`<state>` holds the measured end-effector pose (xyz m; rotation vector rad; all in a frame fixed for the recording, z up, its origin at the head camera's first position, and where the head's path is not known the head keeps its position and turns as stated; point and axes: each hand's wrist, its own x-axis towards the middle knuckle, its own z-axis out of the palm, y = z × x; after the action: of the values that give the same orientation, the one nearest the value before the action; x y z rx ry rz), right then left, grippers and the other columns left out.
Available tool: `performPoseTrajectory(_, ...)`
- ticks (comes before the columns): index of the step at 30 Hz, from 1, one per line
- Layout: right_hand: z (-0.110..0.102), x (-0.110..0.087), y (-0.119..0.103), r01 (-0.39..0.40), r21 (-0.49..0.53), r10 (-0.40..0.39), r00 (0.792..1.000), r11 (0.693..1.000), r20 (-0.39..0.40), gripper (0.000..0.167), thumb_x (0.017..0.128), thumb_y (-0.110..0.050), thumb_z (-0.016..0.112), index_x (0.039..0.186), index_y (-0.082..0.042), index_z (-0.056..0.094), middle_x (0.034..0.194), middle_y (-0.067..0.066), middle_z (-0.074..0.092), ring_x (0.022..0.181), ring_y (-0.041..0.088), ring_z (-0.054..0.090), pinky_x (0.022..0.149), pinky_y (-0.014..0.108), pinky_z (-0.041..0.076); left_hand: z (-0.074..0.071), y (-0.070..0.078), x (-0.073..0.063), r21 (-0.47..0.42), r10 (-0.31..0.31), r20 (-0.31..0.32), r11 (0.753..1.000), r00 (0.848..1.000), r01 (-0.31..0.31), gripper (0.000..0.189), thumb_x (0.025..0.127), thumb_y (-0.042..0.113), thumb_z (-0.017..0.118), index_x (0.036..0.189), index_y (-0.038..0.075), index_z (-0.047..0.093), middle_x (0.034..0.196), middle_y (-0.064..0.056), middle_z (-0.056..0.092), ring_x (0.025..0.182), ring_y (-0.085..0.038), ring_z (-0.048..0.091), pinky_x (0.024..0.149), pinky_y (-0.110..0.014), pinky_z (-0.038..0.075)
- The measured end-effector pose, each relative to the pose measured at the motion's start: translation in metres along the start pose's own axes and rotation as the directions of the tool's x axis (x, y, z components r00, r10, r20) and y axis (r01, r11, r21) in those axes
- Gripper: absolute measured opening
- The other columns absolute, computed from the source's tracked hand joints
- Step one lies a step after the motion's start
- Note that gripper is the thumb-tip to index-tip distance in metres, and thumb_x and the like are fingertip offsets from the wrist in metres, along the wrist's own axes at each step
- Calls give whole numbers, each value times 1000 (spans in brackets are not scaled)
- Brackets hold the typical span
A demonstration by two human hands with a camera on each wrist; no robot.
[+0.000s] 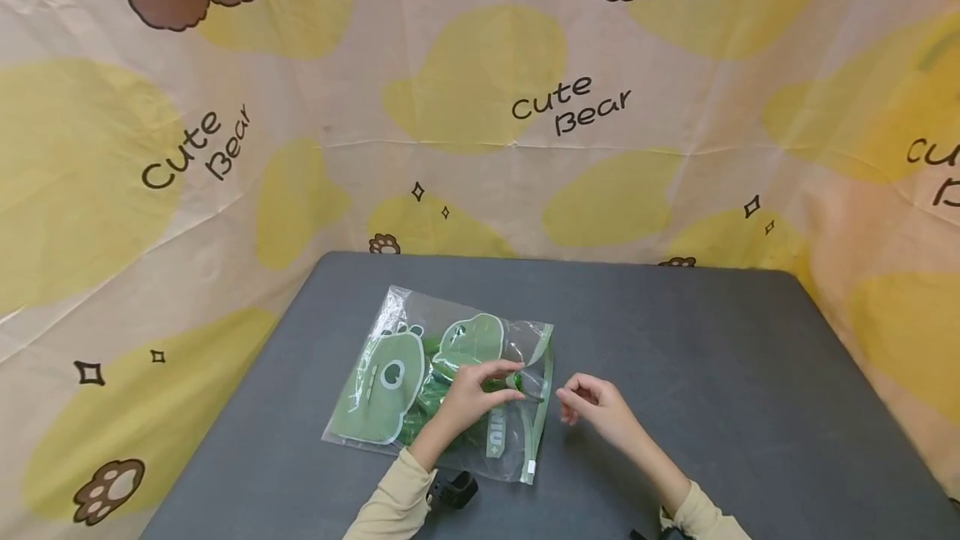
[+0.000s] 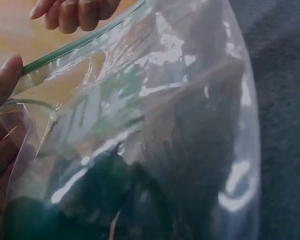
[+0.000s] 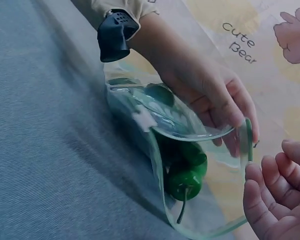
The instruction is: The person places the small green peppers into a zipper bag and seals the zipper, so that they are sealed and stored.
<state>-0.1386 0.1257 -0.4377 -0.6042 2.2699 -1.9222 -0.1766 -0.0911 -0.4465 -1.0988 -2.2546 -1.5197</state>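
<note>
A clear zip bag (image 1: 517,440) with green cartoon prints lies on the table, its slider end facing right. Inside are green peppers (image 3: 186,181); one shows its stem at the gaping mouth. My left hand (image 1: 476,390) holds the bag by one side of the mouth, and in the left wrist view its thumb (image 2: 7,80) lies on the green zip strip. Just right of the mouth is my right hand (image 1: 600,411), apart from the bag in the head view. Its fingers (image 3: 270,175) are loosely curled with nothing seen in them.
The grey table (image 1: 712,357) extends around the bag. A patterned cloth (image 1: 480,107) hangs behind it and along both sides. Black straps (image 1: 453,490) sit on the wrists. A white slider (image 1: 531,467) is at the bag's near corner.
</note>
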Motion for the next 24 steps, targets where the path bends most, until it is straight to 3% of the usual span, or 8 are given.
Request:
performPoseTrajectory(3, 0, -4, 1, -42, -10, 42, 999, 999, -10, 19, 90, -4, 52, 77, 10, 52, 65, 17, 56, 57, 32, 54, 56, 42, 49, 11, -15, -4, 105, 64, 43, 992, 997, -68, 38, 68, 8, 76, 101, -5, 64, 98, -14, 65, 88, -23, 62, 78, -25, 47)
performPoseTrajectory(6, -1, -7, 6, -61, -10, 61, 998, 998, -16, 18, 90, -3, 53, 77, 9, 53, 65, 18, 56, 57, 31, 55, 56, 42, 49, 20, -31, -7, 149, 92, 81, 983, 992, -104, 43, 70, 16, 76, 106, -3, 63, 104, -9, 64, 96, -16, 59, 84, -20, 43)
performPoseTrajectory(8, -2, -9, 12, -57, -6, 57, 998, 998, -16, 17, 90, -2, 52, 77, 9, 53, 65, 18, 56, 56, 30, 55, 55, 41, 49, 24, -30, -8, 171, 87, 112, 980, 990, -105, 44, 71, 16, 75, 108, -3, 62, 108, -9, 62, 101, -17, 57, 88, -22, 41)
performPoseTrajectory(12, -4, -13, 28, -57, 18, 57, 998, 998, -22, 21, 90, -6, 53, 80, 12, 52, 65, 14, 57, 55, 26, 55, 54, 39, 50, 29, -26, -7, 204, 34, 189, 976, 981, -73, 47, 73, 15, 74, 114, -2, 60, 116, -10, 57, 109, -19, 51, 92, -24, 37)
performPoseTrajectory(15, -2, -17, 33, -67, 37, 68, 997, 997, -27, 24, 90, -8, 54, 80, 14, 51, 64, 12, 57, 55, 22, 56, 54, 38, 50, 32, -23, -6, 254, -18, 258, 966, 966, -50, 48, 75, 14, 72, 118, -2, 57, 121, -12, 54, 114, -21, 47, 94, -25, 35)
performPoseTrajectory(19, 2, -22, 38, -65, 67, 67, 998, 996, -24, 24, 91, -7, 53, 79, 14, 50, 63, 11, 57, 54, 17, 55, 52, 37, 50, 37, -22, -8, 336, -65, 329, 941, 942, -52, 49, 77, 15, 70, 120, -2, 55, 124, -14, 51, 117, -23, 44, 96, -27, 32)
performPoseTrajectory(24, 7, -28, 46, -66, 116, 66, 998, 991, 8, 21, 90, -7, 54, 81, 12, 51, 67, 10, 58, 57, 15, 57, 54, 36, 51, 42, -24, -12, 437, -105, 359, 897, 928, -67, 54, 77, 17, 70, 125, 0, 51, 129, -13, 47, 121, -23, 39, 98, -28, 31)
